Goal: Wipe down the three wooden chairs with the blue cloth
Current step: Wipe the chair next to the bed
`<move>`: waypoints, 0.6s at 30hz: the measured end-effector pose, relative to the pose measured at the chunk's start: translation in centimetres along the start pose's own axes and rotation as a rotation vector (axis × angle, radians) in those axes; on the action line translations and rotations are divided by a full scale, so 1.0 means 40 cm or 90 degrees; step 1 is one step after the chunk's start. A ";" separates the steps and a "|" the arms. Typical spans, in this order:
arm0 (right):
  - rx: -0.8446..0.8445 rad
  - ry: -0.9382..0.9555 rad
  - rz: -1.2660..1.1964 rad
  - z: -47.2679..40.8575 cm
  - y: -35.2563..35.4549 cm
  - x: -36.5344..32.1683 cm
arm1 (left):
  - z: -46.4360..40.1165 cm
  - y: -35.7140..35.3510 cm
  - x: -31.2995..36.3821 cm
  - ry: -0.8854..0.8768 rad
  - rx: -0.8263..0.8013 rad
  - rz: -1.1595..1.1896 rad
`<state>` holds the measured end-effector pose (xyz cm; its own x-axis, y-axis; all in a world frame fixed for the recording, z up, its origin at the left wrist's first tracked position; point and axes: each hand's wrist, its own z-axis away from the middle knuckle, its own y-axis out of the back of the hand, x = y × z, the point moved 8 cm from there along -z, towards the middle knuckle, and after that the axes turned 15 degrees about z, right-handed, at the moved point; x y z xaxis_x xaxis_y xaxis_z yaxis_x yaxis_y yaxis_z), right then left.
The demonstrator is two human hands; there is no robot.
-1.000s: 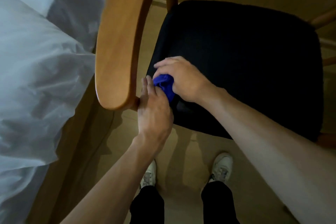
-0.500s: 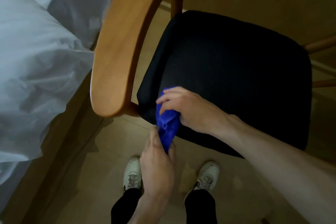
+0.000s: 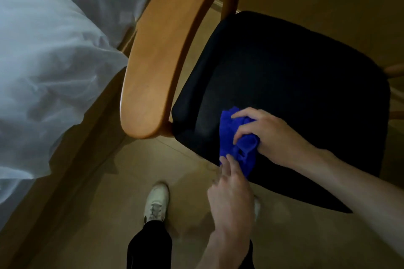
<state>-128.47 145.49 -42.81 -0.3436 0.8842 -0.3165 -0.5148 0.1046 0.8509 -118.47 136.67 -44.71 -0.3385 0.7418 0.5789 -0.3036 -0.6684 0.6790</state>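
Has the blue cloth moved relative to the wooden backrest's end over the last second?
Yes. The blue cloth has shifted away from the wooden backrest end, rightward along the black seat front edge, in the right hand grip.

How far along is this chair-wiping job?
Nothing looks finished for certain. In hand: the right hand grips the bunched blue cloth on the black padded seat of a wooden chair, while the left hand touches the cloth's lower edge. Its curved wooden backrest shows no sign either way. No other chairs are in view.

Right shoe (image 3: 257,204) behind left hand (image 3: 229,199)
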 end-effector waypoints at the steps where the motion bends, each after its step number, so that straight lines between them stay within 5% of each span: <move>1: -0.024 0.003 0.025 0.000 0.002 -0.001 | 0.007 -0.003 0.011 -0.002 -0.014 0.026; 4: -0.050 0.035 0.056 -0.058 0.030 -0.050 | 0.004 0.065 -0.006 0.007 0.016 0.086; 9: 0.074 0.092 -0.082 -0.184 0.040 -0.197 | -0.051 0.206 -0.126 0.024 0.172 0.118; 18: 0.090 -0.003 -0.117 -0.042 -0.038 -0.058 | -0.008 0.046 -0.081 0.035 0.077 0.082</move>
<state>-128.21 142.49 -44.06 -0.2504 0.8465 -0.4699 -0.4537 0.3261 0.8293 -118.22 133.04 -45.47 -0.4173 0.6440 0.6412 -0.1465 -0.7440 0.6520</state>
